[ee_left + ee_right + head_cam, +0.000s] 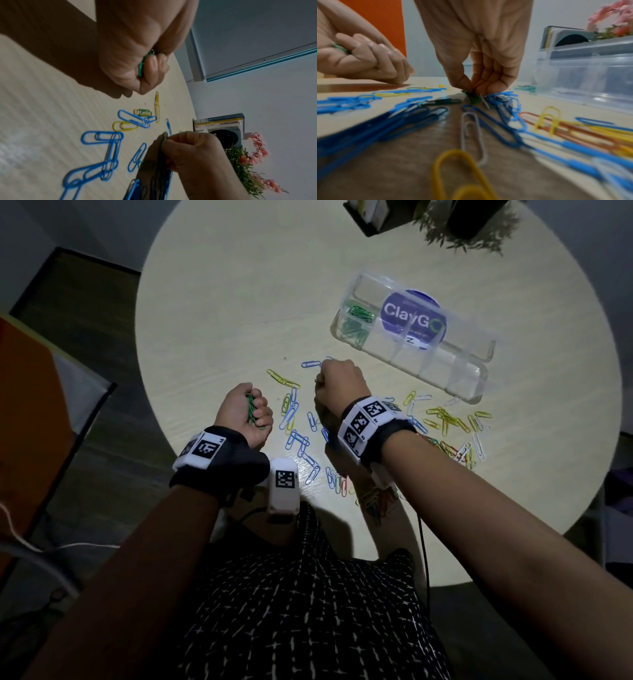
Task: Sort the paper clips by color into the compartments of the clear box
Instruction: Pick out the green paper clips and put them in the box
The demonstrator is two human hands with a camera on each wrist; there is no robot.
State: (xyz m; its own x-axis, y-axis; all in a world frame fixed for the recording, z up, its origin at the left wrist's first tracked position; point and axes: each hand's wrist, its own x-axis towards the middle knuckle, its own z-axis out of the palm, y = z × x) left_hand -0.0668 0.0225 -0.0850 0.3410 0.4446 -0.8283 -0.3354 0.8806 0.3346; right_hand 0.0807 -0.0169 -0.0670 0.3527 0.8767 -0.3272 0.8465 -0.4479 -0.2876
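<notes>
A: Greens first, we reckon. Our left hand (245, 414) is curled round a bunch of green clips (252, 410), fingers closed tight on them, hovering above the round table (205, 337).

B: And our right hand (337, 386)? From the head view we only see its back.

A: The right wrist view settles it: thumb and fingertips (488, 86) pinch narrowly on a dark green clip (471, 98) down at the table surface, among the blue clips (301, 446). Whether it has lifted clear, we cannot tell.

B: Where does it need to go?

A: To the clear box (479, 361), which lies ahead and to the right of that pinch, well apart from it. Its long axis runs diagonally, from near-right to far-left. The green compartment (356, 325) is the far-left end, already holding green clips.

B: So that end is the one nearest our right hand?

A: We judge so. The right hand sits between the left hand and the box, so the reach goes forward and slightly right. The left hand's bunch has farther to travel.

B: Yellow clips (445, 417) and the rest?

A: Scattered loose on the table, still unsorted; the other compartments look empty.
</notes>
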